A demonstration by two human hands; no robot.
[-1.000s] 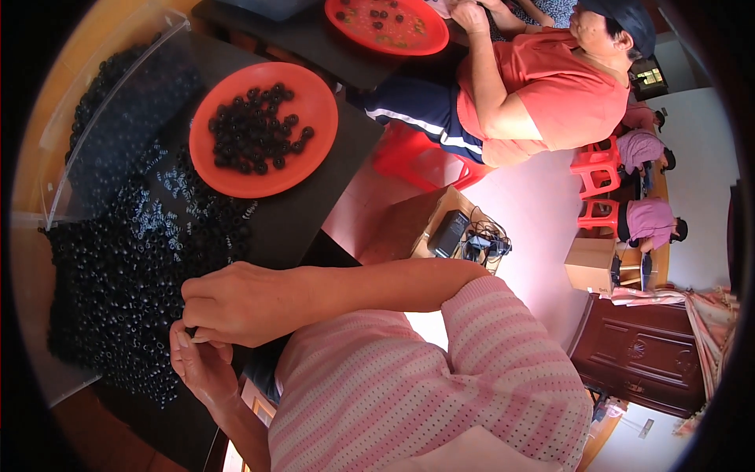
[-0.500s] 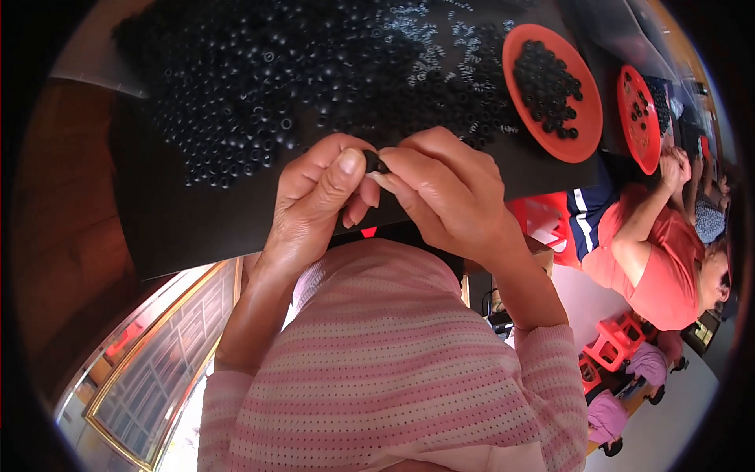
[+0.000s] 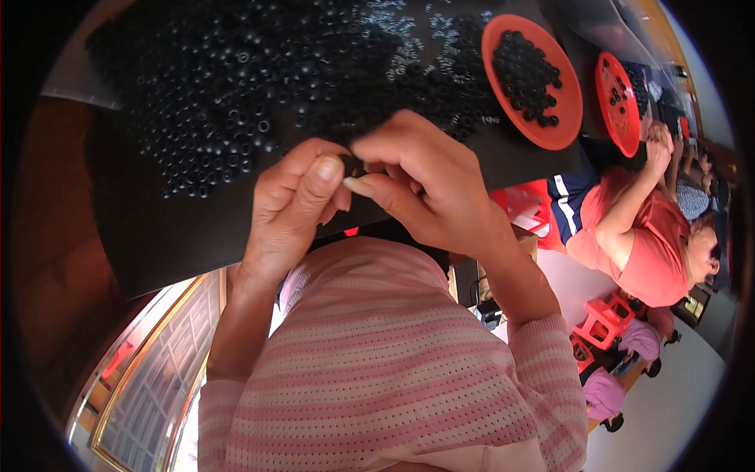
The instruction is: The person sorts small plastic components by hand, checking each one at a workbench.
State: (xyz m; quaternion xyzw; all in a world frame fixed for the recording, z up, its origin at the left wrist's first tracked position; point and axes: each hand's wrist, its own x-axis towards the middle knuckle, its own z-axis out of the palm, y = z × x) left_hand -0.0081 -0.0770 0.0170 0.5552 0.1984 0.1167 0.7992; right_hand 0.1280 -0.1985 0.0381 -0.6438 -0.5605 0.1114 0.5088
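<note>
Between thumb and fingers, my left hand pinches a small black ring-shaped part, held over the near edge of the dark table. My right hand is at the same part, its thumb and bent forefinger on the part's right side. Fingers cover most of the part, and I cannot make out anything smaller between them. Beyond my hands, a wide spread of loose black rings lies on the table. Small shiny metal springs are scattered at the far middle. An orange plate to the right holds many black parts.
Farther right stands a red plate with a few black parts. A co-worker in an orange-red shirt sits there, hands together over the table. Red plastic stools and other people are beyond. A framed panel is at lower left.
My right thumb and forefinger have spread wider around the black part. The whole scene has shifted slightly left in view.
</note>
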